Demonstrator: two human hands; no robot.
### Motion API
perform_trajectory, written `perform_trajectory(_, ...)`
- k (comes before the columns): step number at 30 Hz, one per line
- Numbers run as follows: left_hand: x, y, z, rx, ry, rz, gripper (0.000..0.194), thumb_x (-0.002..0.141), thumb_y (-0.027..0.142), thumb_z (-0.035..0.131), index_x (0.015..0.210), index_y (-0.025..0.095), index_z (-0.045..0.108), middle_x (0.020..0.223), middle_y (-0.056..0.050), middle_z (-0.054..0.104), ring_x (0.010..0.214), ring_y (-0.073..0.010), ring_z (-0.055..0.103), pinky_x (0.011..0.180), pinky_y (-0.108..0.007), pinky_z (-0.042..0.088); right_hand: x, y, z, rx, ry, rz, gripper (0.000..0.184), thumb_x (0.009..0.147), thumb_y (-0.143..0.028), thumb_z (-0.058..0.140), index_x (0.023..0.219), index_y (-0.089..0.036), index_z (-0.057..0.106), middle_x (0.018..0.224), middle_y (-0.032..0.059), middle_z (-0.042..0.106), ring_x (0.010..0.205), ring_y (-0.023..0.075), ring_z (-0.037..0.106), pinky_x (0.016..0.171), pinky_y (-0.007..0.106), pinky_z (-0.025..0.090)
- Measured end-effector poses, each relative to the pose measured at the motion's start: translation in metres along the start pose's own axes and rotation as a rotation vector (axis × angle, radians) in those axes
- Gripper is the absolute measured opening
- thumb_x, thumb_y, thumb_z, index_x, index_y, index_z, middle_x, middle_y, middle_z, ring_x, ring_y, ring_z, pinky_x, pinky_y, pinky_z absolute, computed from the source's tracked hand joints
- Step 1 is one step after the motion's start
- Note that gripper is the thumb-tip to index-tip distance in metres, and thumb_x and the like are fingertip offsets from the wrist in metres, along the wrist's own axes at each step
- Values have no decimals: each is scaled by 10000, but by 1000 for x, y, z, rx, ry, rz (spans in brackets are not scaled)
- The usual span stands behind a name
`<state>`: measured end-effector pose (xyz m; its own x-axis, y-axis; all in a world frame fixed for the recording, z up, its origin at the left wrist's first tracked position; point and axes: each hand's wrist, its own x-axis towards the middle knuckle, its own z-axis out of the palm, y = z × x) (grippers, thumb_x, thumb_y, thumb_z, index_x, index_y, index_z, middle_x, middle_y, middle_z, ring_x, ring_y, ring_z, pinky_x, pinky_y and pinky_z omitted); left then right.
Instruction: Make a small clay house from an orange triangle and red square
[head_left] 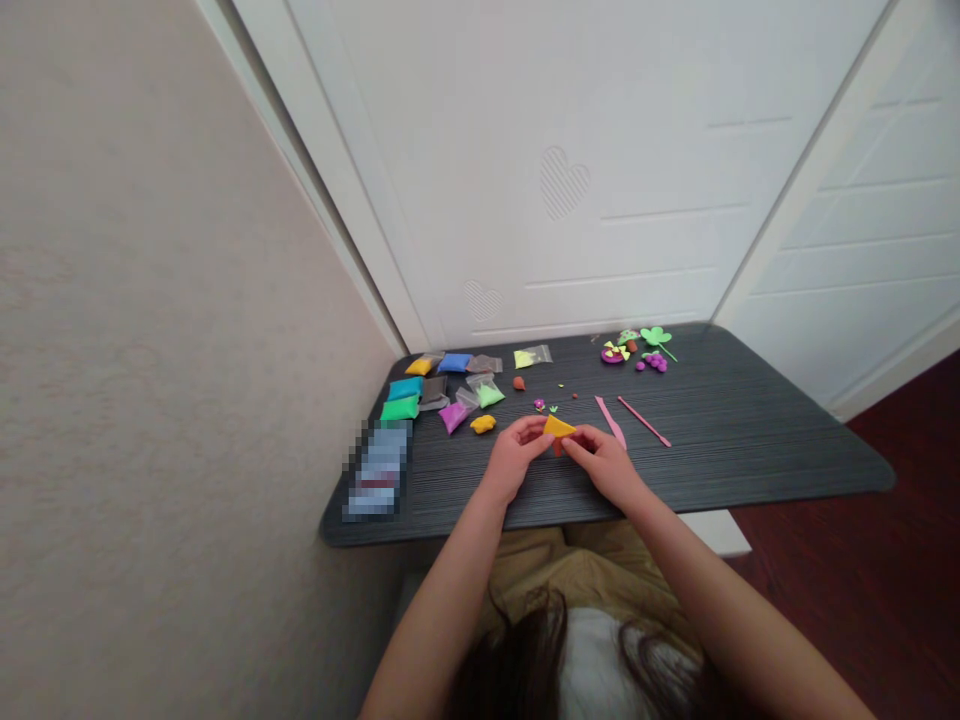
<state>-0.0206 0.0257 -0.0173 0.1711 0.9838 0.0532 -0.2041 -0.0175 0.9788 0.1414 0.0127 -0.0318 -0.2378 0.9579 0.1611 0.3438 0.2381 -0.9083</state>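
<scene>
Between my two hands is a small clay piece [559, 428] with a yellow, roughly triangular top and an orange-red part below it. My left hand [517, 450] pinches its left side with thumb and fingers. On the other side, the fingers of my right hand [602, 458] close on its right edge. Just beyond the hands lie a tiny purple clay bit [539, 405] and a small green clay bit [553, 409]. A yellow clay lump [483, 424] rests to the left of my left hand. Near my right hand is a pink modelling knife [611, 424].
Bags of coloured clay, such as a blue bag [454, 363] and a purple bag [454, 414], lie on the dark table [720, 420] at left. A pink stick tool [645, 422] is at right. Behind it are a green clover shape [656, 338] and purple clay balls [657, 363].
</scene>
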Motion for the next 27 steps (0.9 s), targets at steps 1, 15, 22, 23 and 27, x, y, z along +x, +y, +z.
perform_trajectory(1,0,0,0,2,3,0,338,643,265,692,950,151,608,909,-64,684,848,-179,628,848,-331,442,0,0,1,-16,2,-6,320,853,-334,493,1126,-168,512,1140,75,540,961,180,556,804,393,481)
perform_trajectory(15,3,-4,11,325,45,-1,353,720,308,621,1042,174,565,793,-36,682,753,-170,631,732,-286,448,-2,4,-87,-508,463,79,284,784,-390,510,926,-177,633,903,84,615,778,200,541,706,346,400)
perform_trajectory(22,-3,-1,21,633,201,5,308,721,285,625,1023,227,606,839,-36,647,880,-224,558,846,-381,392,12,20,-107,-777,227,183,188,763,-347,528,735,-224,667,821,52,628,665,173,552,571,298,353)
perform_trajectory(23,-7,0,19,675,212,15,333,723,287,626,1051,235,599,889,-43,639,928,-236,535,880,-404,372,14,20,-106,-801,215,195,188,771,-333,516,734,-219,661,818,55,627,659,173,550,561,299,346)
perform_trajectory(27,-20,9,5,1001,68,226,283,807,212,526,1084,208,581,1047,-61,600,1001,-214,488,918,-404,370,15,15,-110,-852,178,236,180,776,-337,522,780,-199,636,787,60,623,640,175,548,545,304,347)
